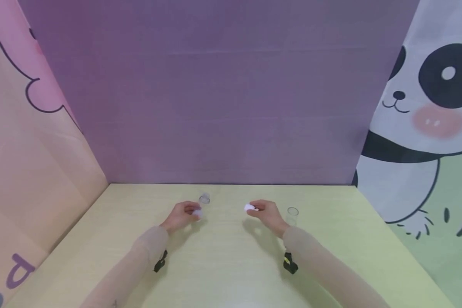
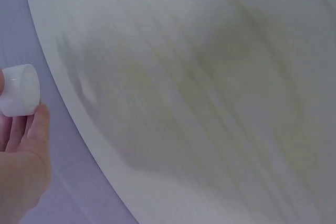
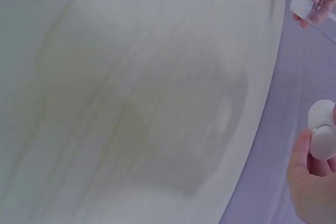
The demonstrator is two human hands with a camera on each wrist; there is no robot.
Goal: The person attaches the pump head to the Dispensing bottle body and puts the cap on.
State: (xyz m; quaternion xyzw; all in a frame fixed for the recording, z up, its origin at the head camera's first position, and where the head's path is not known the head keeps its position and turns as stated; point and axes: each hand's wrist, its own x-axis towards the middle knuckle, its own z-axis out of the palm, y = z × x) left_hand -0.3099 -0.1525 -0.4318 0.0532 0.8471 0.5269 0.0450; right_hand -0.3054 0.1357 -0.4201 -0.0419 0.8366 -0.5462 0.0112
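Note:
My left hand (image 1: 181,215) is raised over the left middle of the table, pinching a short white round cap (image 2: 21,90) between thumb and fingers. In the left wrist view the cap lies on its side, its round end turned to the right. Across from it, my right hand (image 1: 267,212) grips a small white piece (image 3: 323,129) made of two rounded parts set against each other, like a flip-top cap. Part of this piece is cut off by the edge of the right wrist view. A clear round container (image 1: 204,198) stands just beyond the left hand.
Another clear container (image 1: 292,211) with a thin dark rim is beside the right wrist, partly behind the arm. The pale wooden table (image 1: 223,265) ends at a purple backdrop (image 1: 231,107). Printed side panels flank it, a panda (image 1: 400,179) on the right.

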